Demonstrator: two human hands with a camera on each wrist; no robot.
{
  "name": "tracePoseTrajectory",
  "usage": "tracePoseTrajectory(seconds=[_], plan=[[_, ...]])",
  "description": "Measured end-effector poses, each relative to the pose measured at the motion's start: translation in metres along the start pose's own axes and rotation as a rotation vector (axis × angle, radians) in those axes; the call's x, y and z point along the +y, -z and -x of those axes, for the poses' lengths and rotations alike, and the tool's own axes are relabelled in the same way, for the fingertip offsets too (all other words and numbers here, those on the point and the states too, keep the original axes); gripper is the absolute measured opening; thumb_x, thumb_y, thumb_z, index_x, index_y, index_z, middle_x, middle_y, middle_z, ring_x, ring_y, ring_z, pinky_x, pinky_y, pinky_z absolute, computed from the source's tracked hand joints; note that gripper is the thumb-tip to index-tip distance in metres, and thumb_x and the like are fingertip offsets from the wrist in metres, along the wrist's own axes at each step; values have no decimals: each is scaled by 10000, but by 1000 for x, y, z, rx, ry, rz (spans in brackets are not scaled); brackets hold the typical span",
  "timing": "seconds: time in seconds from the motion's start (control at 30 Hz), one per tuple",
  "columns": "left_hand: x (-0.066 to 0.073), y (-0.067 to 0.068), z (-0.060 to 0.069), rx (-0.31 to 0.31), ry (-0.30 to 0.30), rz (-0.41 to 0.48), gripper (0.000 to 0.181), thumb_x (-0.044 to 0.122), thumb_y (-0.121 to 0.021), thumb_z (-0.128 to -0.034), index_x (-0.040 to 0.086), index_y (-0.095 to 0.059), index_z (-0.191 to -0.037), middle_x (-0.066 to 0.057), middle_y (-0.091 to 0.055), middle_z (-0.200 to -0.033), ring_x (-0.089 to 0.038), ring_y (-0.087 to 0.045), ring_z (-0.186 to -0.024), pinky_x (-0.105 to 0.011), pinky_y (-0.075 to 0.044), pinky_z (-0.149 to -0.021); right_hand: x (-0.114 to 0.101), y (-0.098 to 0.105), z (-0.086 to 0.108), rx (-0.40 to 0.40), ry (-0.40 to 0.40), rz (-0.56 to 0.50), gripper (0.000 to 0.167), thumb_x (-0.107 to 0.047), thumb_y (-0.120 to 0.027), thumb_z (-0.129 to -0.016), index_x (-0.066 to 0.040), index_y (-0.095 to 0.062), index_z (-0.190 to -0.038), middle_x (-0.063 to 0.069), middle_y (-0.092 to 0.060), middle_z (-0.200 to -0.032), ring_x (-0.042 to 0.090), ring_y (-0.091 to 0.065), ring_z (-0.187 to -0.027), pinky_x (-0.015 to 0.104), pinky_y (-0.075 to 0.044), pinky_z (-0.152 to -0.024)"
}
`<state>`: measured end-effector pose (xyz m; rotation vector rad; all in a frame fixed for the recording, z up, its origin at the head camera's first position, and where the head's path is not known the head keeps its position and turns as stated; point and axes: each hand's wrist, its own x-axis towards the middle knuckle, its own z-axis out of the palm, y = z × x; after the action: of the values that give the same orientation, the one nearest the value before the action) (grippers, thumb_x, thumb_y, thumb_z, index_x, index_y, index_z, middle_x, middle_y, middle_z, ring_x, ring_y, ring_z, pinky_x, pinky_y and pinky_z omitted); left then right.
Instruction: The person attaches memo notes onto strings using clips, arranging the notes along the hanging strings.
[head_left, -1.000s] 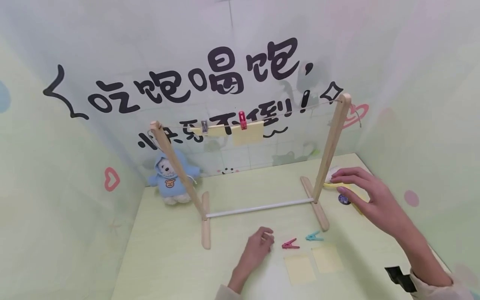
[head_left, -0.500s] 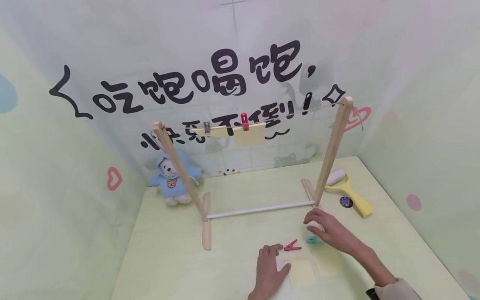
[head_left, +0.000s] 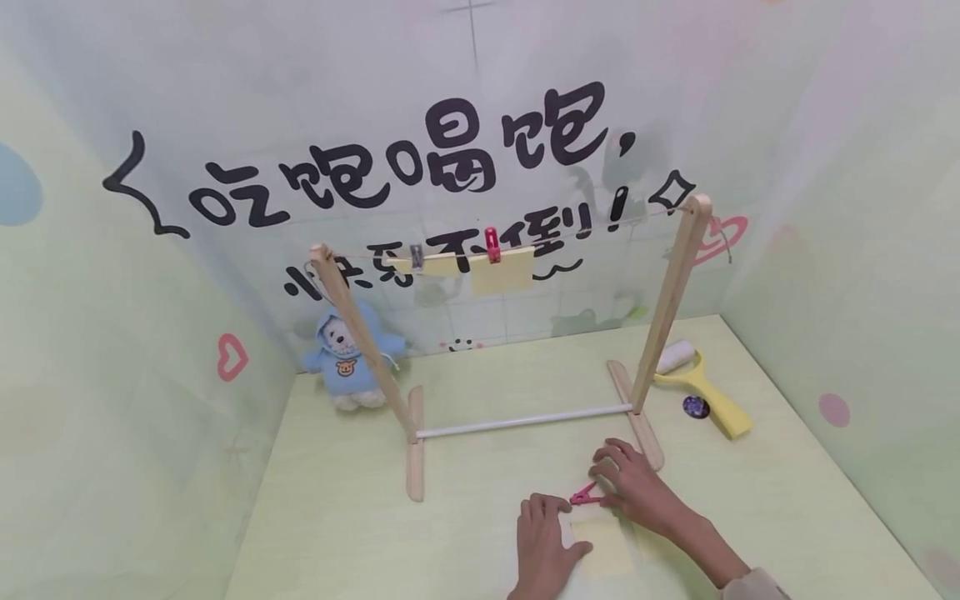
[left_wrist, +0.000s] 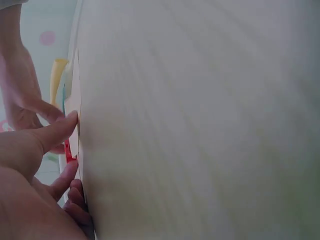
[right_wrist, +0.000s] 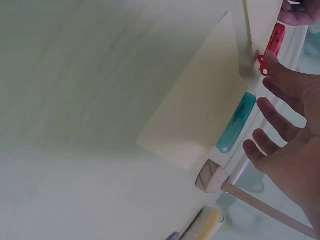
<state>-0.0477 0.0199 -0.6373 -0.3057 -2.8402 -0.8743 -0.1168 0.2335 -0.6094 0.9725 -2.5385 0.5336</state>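
A pink clothespin [head_left: 581, 498] lies on the table between my two hands. My left hand [head_left: 540, 546] rests beside it, a fingertip at its left end, and the thumb touches the edge of a pale yellow sticky note [head_left: 607, 552]. From the right, my right hand [head_left: 641, 493] reaches the clothespin's handle end. Its thumb touches the clothespin in the right wrist view, while the other fingers are spread and loosely bent. Below those fingers lie a teal clothespin [right_wrist: 237, 123] and a second sticky note [right_wrist: 205, 100]; the right hand covers both in the head view.
Behind stands a wooden frame [head_left: 671, 308] with a string, where a red clothespin [head_left: 492, 245] and a grey clothespin [head_left: 417, 257] hold yellow notes. A plush toy [head_left: 348, 358] sits back left. A yellow-handled lint roller [head_left: 708, 390] and a dark round disc [head_left: 696, 407] lie right.
My right hand has come down from near the lint roller, moving left to the pink clothespin. My left hand has shifted right, its thumb reaching the near sticky note.
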Motion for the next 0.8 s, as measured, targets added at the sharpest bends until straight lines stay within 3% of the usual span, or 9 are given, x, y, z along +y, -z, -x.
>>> tracePoseTrajectory(seconds=[0.2, 0.6, 0.8], plan=[[-7, -6, -1, 5, -1, 60, 477, 364, -990, -742, 241, -641, -1043, 94, -423, -1090, -53, -338, -954, -247, -395, -785, -9, 2, -2, 3, -26, -1, 480, -67, -1052, -604, -134, -747, -969, 94, -660, -1122, 478, -655, -1152, 653, -556, -960], [-5, 8, -4, -61, -31, 60, 442, 389, -957, -800, 203, -593, -968, 73, -428, -1084, -86, -361, -971, -265, -419, -798, -7, 0, 2, -8, -39, -8, 497, -90, -1037, -647, -149, -741, -1041, 86, -677, -1169, 379, -653, -1137, 603, -555, -931], [-5, 10, -3, -49, -56, 44, 409, 388, -950, -808, 201, -601, -910, 73, -446, -1067, -92, -383, -956, -260, -425, -790, -8, -3, 3, 11, -51, -5, 465, -73, -1018, -666, -171, -733, -1020, 99, -686, -1174, 371, -661, -1124, 607, -558, -924]])
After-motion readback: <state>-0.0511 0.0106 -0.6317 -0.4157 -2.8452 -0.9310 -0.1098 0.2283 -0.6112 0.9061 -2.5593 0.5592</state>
